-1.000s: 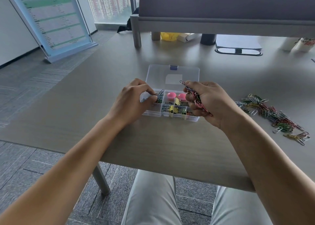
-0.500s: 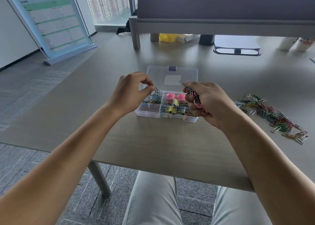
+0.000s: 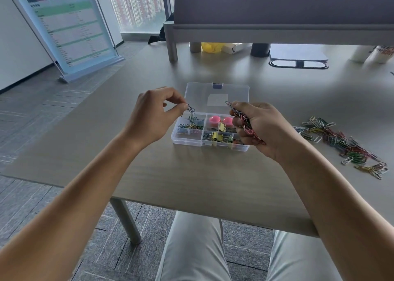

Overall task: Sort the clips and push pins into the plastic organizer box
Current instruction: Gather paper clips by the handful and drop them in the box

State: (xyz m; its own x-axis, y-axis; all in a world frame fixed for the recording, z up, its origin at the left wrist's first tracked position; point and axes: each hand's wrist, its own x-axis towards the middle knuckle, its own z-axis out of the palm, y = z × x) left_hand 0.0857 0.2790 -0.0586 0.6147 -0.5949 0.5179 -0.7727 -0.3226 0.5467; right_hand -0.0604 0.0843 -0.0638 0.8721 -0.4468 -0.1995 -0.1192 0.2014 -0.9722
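A clear plastic organizer box [image 3: 186,140] lies open mid-table, its lid [image 3: 217,93] flat behind it. Its left compartments hold paper clips, the middle ones two pink push pins [image 3: 214,120] and yellow binder clips [image 3: 215,136]. My left hand [image 3: 154,115] hovers over the box's left side and pinches a few dark paper clips [image 3: 191,110] between thumb and forefinger. My right hand [image 3: 260,129] is over the box's right end, closed around a bunch of coloured paper clips [image 3: 245,121]. A loose pile of paper clips [image 3: 341,141] lies on the table to the right.
A grey desk divider [image 3: 277,8] on legs stands at the table's far edge, with a dark cup [image 3: 260,49], a yellow item and a white box under it. White cups [image 3: 373,54] sit far right. A standing banner [image 3: 64,25] is on the floor left. My knees are under the near table edge.
My left hand has lifted from the box's left compartment, raising a few paper clips above it. My right hand has kept its bunch in place.
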